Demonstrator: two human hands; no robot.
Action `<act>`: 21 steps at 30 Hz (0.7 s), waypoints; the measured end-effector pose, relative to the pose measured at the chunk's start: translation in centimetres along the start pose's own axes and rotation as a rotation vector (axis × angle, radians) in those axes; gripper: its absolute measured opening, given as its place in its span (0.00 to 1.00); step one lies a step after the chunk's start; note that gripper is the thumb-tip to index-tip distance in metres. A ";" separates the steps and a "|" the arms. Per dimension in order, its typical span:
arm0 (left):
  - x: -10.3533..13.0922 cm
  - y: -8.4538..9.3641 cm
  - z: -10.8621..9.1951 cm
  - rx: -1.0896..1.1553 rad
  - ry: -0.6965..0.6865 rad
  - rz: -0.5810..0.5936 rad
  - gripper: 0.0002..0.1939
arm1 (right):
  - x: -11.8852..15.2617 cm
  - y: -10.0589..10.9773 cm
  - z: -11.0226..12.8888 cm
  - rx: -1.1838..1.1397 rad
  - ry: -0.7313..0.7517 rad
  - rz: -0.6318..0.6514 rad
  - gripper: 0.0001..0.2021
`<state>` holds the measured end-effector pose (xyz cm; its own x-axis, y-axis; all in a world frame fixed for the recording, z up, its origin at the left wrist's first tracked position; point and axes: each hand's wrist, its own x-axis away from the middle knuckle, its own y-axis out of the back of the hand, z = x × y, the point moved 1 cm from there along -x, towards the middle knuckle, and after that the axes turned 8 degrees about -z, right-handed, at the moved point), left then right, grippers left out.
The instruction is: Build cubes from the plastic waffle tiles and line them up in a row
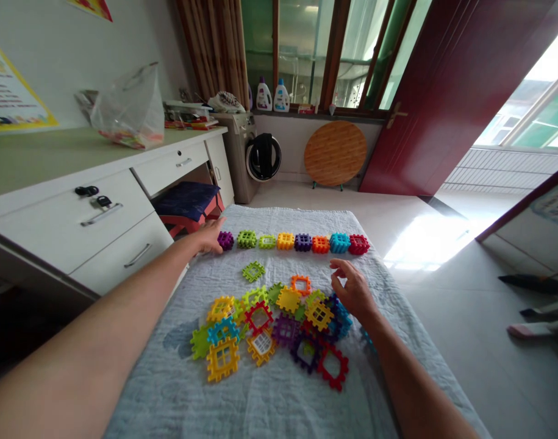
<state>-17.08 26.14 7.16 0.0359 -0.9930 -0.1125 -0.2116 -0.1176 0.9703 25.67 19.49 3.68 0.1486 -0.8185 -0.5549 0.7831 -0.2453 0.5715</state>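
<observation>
Visibility limits: lower layers of the pile of connector pieces (289, 300) covered by upper pieces. A blue piece (368, 339) at far right, largely masked by the right forearm. Both forearms cut off by the frame. Brush-like implements (532, 283) at the right edge, also cropped, type hard to make out. Lower left corner too dark to read.

Surface: rumpled pale blue-grey cloth (187, 405), with a darker patch left of the pile. Across the far part, a row of stacked pieces, left to right: purple stack (226, 241), green stack (246, 238), lime stack (267, 242), yellow stack (285, 241), indigo stack (303, 242), orange stack (320, 244), light blue stack (339, 242), red stack (359, 244). Between row and pile: a single lime-green piece (253, 271), lying flat.

Room: at left, white desk (36, 219) with a plastic bag (135, 113) on top; beyond, washing machine (237, 152), door ajar. Near the far wall, a round wooden tabletop (335, 152); at right, a red door (436, 91).

Hand pose: left arm extended, left hand (210, 236) against the left side of the purple stack; grasp or mere contact not determinable. Right hand (350, 286) at the pile's far right edge, palm down, fingers loosely bent, grip released.
</observation>
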 end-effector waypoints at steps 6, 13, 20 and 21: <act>5.9 2.4 -4.6 0.084 -0.087 -0.246 0.55 | -0.5 0.6 0.3 -0.006 0.000 -0.105 0.13; 16.6 1.3 -13.0 0.331 -0.234 -0.137 0.28 | -0.1 0.5 2.3 -0.053 0.102 0.059 0.09; 16.9 -2.4 -11.0 0.391 -0.023 -0.337 0.15 | 0.7 0.9 3.8 -0.038 0.199 0.429 0.19; 16.7 -2.7 -10.2 0.402 0.017 -0.360 0.15 | 0.9 1.1 3.9 -0.026 0.221 0.492 0.20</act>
<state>-5.97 9.95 4.78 0.1899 -0.8893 -0.4160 -0.5403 -0.4484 0.7120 24.29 16.47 6.21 0.6230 -0.7041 -0.3408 0.6031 0.1550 0.7824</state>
